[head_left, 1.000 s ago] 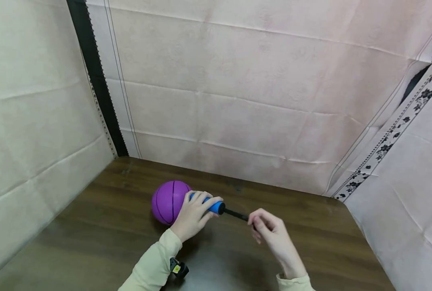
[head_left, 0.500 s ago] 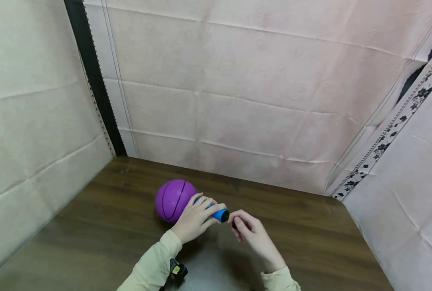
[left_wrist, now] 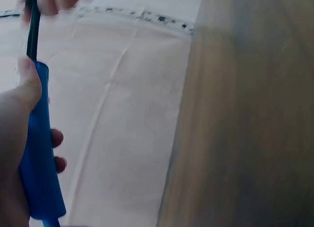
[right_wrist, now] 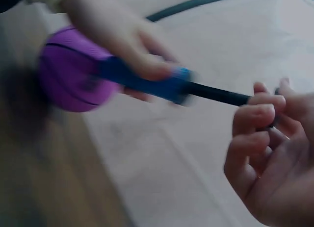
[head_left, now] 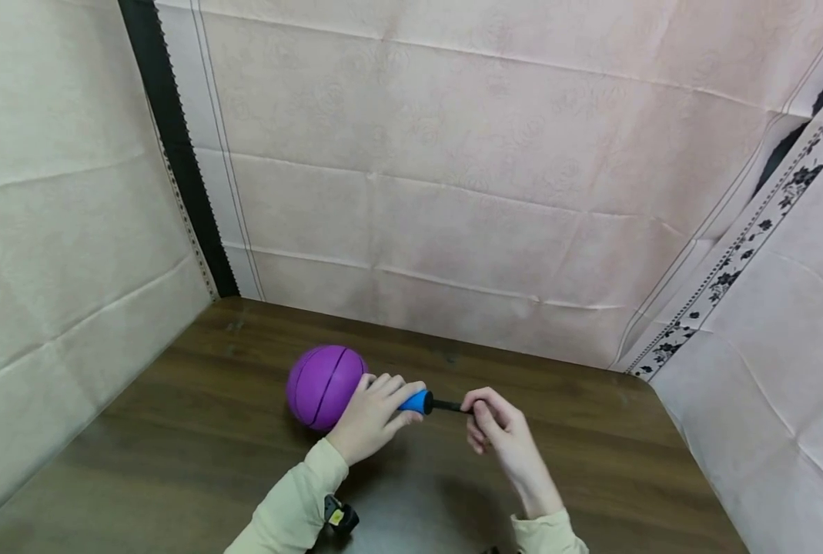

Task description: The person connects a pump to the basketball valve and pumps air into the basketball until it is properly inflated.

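A purple ball with black seam lines sits on the wooden table. Beside it my left hand grips the blue barrel of a hand pump; in the left wrist view the fingers wrap around the barrel. The barrel's far end points into the ball in the right wrist view. My right hand pinches the end of the black plunger rod, which is drawn partly out of the barrel. The rod's handle is mostly hidden by the right fingers.
The brown wooden table lies under both hands. Pale fabric walls stand at the back and on both sides. A black wrist device is strapped at the left sleeve.
My right hand pushed the rod into the barrel by half a second ago, and now has drawn it partly out to the right. The ball tipped slightly right and came back; the left hand keeps its grip.
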{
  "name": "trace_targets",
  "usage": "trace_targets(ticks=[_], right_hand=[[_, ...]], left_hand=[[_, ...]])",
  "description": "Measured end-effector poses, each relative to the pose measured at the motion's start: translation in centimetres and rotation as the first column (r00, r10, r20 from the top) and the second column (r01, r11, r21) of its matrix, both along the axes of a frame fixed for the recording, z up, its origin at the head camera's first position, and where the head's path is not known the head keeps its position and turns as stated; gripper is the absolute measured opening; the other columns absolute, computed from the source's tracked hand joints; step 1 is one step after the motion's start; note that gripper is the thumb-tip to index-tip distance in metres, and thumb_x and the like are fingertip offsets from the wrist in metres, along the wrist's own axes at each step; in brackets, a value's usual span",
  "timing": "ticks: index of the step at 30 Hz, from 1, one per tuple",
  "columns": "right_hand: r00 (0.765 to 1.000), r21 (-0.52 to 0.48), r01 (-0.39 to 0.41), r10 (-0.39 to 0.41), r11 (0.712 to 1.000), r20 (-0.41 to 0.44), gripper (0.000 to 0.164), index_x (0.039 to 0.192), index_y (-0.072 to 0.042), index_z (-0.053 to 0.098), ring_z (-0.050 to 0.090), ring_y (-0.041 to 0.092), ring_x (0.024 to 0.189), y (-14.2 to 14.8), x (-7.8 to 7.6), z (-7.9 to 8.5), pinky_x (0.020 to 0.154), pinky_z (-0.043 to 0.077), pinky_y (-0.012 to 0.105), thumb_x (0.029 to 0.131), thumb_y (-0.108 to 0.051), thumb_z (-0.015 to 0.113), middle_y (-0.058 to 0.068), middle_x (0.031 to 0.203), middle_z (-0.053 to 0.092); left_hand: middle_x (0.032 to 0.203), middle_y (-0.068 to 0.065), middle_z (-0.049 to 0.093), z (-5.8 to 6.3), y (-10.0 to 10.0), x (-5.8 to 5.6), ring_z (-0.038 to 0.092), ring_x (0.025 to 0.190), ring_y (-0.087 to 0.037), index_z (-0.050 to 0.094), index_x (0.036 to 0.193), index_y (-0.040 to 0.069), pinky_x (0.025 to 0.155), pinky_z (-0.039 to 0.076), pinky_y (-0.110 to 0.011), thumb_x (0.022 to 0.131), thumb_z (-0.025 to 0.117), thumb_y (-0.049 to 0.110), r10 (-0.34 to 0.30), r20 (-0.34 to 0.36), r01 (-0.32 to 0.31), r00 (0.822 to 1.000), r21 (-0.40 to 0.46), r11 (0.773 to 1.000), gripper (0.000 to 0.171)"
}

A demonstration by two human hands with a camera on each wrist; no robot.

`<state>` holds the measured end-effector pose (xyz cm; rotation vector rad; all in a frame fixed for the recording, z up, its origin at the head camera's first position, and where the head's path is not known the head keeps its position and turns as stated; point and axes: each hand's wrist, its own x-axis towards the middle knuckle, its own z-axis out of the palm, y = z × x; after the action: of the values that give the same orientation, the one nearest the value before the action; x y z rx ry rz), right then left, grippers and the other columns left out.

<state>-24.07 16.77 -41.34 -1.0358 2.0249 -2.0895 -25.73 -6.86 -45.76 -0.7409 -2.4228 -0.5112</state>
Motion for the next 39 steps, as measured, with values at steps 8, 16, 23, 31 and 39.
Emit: trace_targets(ticks=[8,16,23,31,39], right_hand=[[0.993,0.118,0.067,-0.078,0.991,0.089,0.026,0.11,0.007,0.05,0.047,0.006,0.056,-2.7,-0.7,-2.7,0.045,0.038,0.027,0.105,-0.015,0.038,0.001,0.07,0.046],[0.995,0.117,0.057,-0.066,0.992,0.072,0.027,0.108,0.001,0.055,0.046,0.007,0.058,-0.1,0.3,0.1,0.049,0.038,0.029,0.106,-0.018,0.037,-0.001,0.07,0.049],[0.996,0.01,0.093,-0.093,0.996,0.004,0.024,0.101,-0.007,0.058,0.039,0.016,0.056,2.6,0.9,2.1,0.05,0.035,0.031,0.105,-0.01,0.035,-0.002,0.065,0.042],[0.999,-0.041,-0.045,0.046,0.998,0.028,0.016,0.103,0.001,0.053,0.031,0.021,0.05,0.1,-0.5,-0.4,0.044,0.027,0.038,0.103,-0.004,0.038,0.004,0.063,0.036],[0.992,0.102,0.042,-0.054,0.994,0.114,0.025,0.107,0.009,0.048,0.043,0.007,0.054,-3.0,-0.4,-2.2,0.044,0.035,0.03,0.105,-0.015,0.04,-0.001,0.071,0.045]], left_hand=[[0.098,0.008,0.06,-0.1,0.5,0.3,0.053,0.092,-0.011,0.058,0.125,0.03,0.09,0.039,-0.038,0.092,0.053,0.05,-0.007,-0.015,0.006,1.0,-0.026,1.0,0.039],[0.106,0.01,0.063,0.2,-0.8,-0.2,0.055,0.101,-0.011,0.056,0.125,0.031,0.095,0.041,-0.042,0.092,0.055,0.049,-0.042,0.039,0.041,0.998,0.023,0.999,0.038],[0.107,0.008,0.063,0.9,-1.5,-0.5,0.055,0.102,-0.013,0.059,0.123,0.028,0.095,0.039,-0.045,0.09,0.063,0.043,-0.02,0.025,0.019,0.999,0.055,0.998,0.038],[0.099,0.008,0.062,0.7,-0.8,-0.1,0.054,0.095,-0.011,0.061,0.124,0.028,0.092,0.04,-0.044,0.09,0.061,0.047,0.009,-0.054,-0.009,0.999,-0.001,1.0,0.039],[0.103,0.008,0.063,0.3,0.0,0.2,0.054,0.098,-0.011,0.06,0.125,0.028,0.095,0.038,-0.042,0.091,0.06,0.047,-0.025,-0.008,0.025,1.0,-0.019,1.0,0.04]])
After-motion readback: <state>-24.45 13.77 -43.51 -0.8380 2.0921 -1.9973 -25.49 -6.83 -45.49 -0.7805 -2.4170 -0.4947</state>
